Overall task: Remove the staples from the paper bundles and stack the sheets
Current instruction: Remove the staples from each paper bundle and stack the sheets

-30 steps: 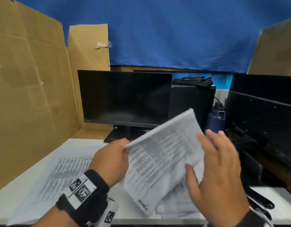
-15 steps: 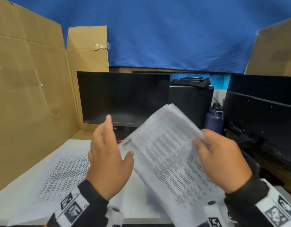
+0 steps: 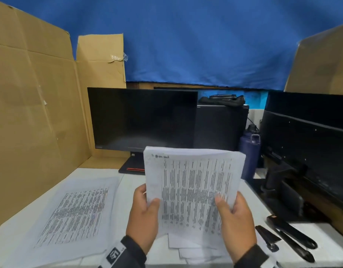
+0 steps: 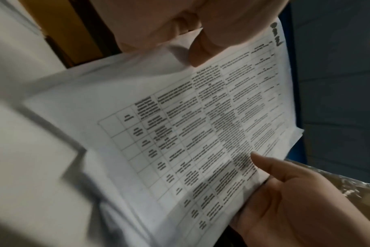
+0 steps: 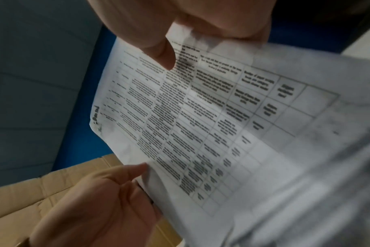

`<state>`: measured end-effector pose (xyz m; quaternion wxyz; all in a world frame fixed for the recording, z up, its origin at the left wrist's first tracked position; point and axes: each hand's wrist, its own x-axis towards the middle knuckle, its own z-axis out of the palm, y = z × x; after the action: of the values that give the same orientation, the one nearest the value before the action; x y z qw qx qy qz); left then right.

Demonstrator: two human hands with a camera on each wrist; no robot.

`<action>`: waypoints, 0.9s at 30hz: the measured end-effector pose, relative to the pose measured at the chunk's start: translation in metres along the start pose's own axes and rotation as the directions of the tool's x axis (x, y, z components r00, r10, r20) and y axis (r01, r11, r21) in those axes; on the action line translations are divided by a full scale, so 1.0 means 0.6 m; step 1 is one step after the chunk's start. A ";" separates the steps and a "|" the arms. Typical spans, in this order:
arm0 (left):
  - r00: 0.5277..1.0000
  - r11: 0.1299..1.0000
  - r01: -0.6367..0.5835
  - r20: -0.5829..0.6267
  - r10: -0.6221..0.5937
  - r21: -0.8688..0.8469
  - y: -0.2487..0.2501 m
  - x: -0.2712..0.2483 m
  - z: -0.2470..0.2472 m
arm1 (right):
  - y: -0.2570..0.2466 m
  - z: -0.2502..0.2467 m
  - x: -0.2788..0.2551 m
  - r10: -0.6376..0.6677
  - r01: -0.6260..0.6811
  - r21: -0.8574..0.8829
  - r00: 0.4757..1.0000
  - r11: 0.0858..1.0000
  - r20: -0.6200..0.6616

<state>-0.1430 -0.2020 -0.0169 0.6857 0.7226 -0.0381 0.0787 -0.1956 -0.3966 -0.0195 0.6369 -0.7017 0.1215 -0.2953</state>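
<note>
I hold a printed paper bundle upright over the table's middle, its table text facing me. My left hand grips its lower left edge, thumb on the front. My right hand grips the lower right edge the same way. In the left wrist view the bundle runs from my left thumb to my right hand. The right wrist view shows the same bundle under my right thumb. A stack of loose sheets lies flat on the left. No staple is visible.
More papers lie under the held bundle. Two black tools lie on the right of the white table. A monitor, a dark bottle and a cardboard wall border the space.
The bundle has swung from a tilt to upright, facing me. My left hand, open beside it half a second ago, now grips its left edge; my right hand has shifted lower.
</note>
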 end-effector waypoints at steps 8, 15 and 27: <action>0.992 0.991 0.103 0.088 -0.095 -0.085 -0.053 0.007 -0.002 | 0.044 0.011 -0.016 0.095 -0.096 0.028 0.995 0.995 0.017; 0.999 0.998 0.032 0.008 -0.033 0.051 -0.031 0.004 -0.011 | 0.020 0.007 -0.011 0.036 -0.038 0.020 0.997 0.999 0.062; 0.974 0.930 0.197 0.044 -0.221 0.309 -0.039 -0.021 -0.120 | 0.070 -0.226 0.108 0.279 -0.284 -0.922 0.937 0.262 -0.209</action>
<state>-0.1557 -0.1298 -0.0384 0.5692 0.8216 0.0250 -0.0180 -0.2123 -0.5500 -0.0411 0.1504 -0.9053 0.3938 -0.0529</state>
